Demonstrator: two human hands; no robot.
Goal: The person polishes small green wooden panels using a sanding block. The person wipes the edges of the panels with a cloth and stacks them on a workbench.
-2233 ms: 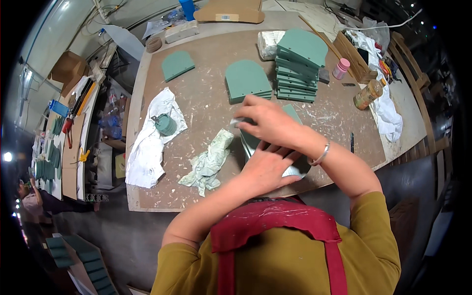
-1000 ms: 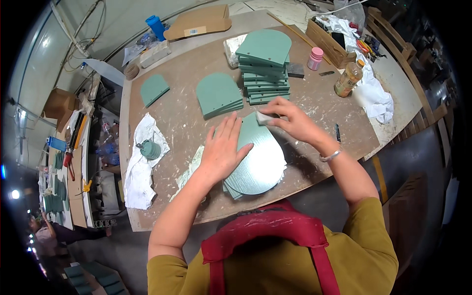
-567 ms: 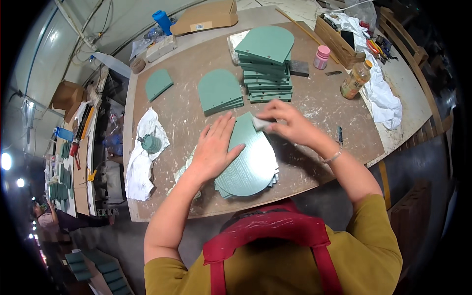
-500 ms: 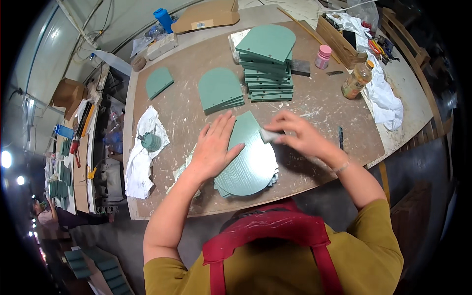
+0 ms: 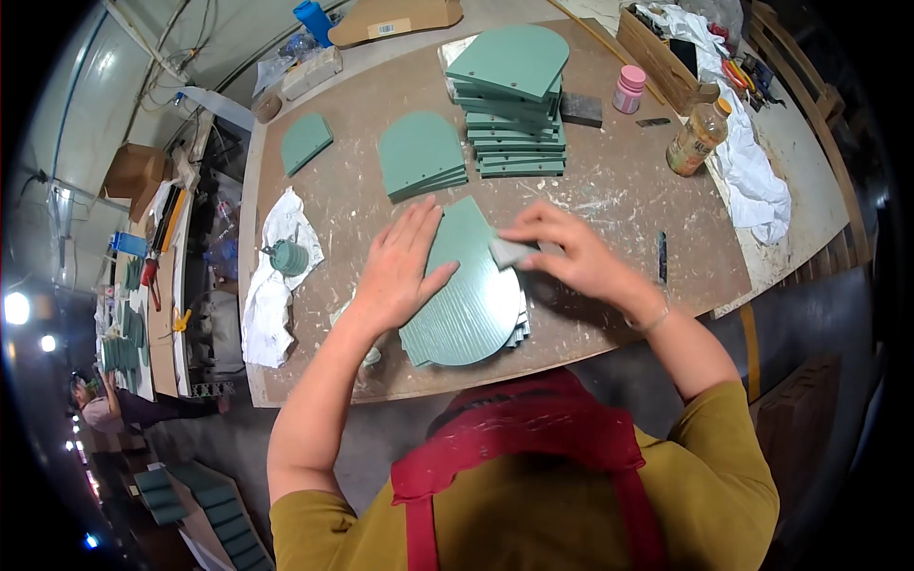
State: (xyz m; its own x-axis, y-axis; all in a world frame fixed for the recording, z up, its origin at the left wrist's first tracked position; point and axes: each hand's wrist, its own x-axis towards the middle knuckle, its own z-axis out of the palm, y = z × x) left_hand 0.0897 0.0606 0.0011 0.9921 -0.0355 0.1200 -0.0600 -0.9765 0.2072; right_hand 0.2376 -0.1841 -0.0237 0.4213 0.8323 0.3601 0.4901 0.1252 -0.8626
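Note:
A green round-ended panel [image 5: 471, 300] lies before me on other panels, whose edges show beneath it at the lower right. My left hand [image 5: 402, 271] rests flat along its left side, fingers stretched out and thumb apart. In my right hand [image 5: 571, 255], a small pale grey sanding block [image 5: 510, 251] is pinched against the panel's upper right edge. Beyond my left hand sits a low stack of similar panels [image 5: 422, 152]. A taller stack of green panels [image 5: 514, 71] stands to its right, and a single smaller panel [image 5: 306, 144] lies at the far left.
On the left, a green-stained jar [image 5: 288, 257] stands on a white cloth [image 5: 268, 319]. A pink bottle [image 5: 628, 89], a drink bottle [image 5: 700, 138] and a wooden box [image 5: 657, 48] occupy the far right. A dark pen-like tool [image 5: 662, 257] lies beside my right forearm. Another person [image 5: 105, 409] is far left.
My right hand and the sanding block have shifted slightly along the panel's right edge. The whole view has moved a little, and my left hand stays on the panel.

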